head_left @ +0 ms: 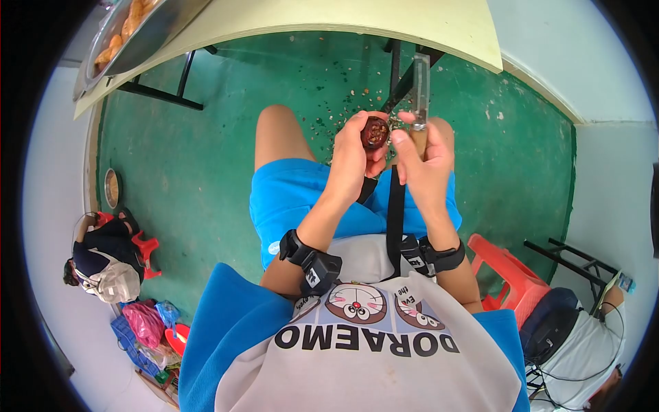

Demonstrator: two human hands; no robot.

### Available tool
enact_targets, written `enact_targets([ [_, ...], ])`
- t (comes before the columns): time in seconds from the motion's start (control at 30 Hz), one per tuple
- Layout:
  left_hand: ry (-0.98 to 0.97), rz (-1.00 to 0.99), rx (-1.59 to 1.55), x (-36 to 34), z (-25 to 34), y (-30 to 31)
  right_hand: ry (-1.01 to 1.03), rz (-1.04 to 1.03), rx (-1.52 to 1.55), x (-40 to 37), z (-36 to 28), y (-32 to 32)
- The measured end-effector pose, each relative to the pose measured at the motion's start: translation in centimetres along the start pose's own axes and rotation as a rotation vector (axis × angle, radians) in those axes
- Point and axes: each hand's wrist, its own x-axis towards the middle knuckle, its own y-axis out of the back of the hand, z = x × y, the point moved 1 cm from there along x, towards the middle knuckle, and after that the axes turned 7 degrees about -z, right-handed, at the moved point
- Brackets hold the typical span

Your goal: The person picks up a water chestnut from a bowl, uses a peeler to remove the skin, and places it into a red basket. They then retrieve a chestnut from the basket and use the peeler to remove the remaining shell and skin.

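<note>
In the centre of the frame, we are holding a dark red-brown round piece (375,132) in our left hand (349,147); the fingers are curling around it, and its pitted face is showing to us. Just to the right of it, our right hand (427,161) is gripping the wooden handle of a knife (421,89), whose metal blade is pointing to the top of the frame, apart from the piece. On the green floor (206,213), small scraps (321,130) are lying scattered around the upper middle. At the upper left, a metal bowl (151,42) with brownish pieces (130,26) is resting on the pale bench (329,17). At the lower right, a red plastic stool (504,264) is standing beside us.
</note>
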Motion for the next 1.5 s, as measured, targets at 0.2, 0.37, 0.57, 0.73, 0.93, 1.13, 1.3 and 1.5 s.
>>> enact_targets([
  [0.2,-0.016,-0.054,-0.031,0.1,0.1,0.1,-0.155,-0.01,0.128,0.4,1.5,-0.3],
  [0.37,-0.002,0.027,0.035,0.4,0.4,0.7,-0.113,-0.081,0.03,0.5,0.7,-0.3],
  [0.57,0.009,0.067,0.169,0.4,0.5,0.6,0.022,-0.06,-0.104,0.5,1.1,-0.6],
  [0.73,-0.019,0.062,0.226,0.2,0.4,0.9,0.153,0.016,-0.393,0.9,1.6,-0.2],
  [0.93,0.033,0.009,0.118,0.3,0.7,1.4,-0.171,0.082,-0.155,0.9,1.4,0.8],
  [1.13,0.149,-0.252,-0.293,0.6,1.5,2.1,0.118,-0.043,-0.38,-0.3,0.8,1.5],
  [1.3,0.064,-0.187,-0.26,0.3,1.3,2.0,0.276,-0.11,-0.873,-1.5,0.3,1.2],
  [1.5,0.126,-0.089,-0.315,-0.3,1.6,1.3,0.338,-0.126,-0.962,-1.9,0.3,1.0],
])
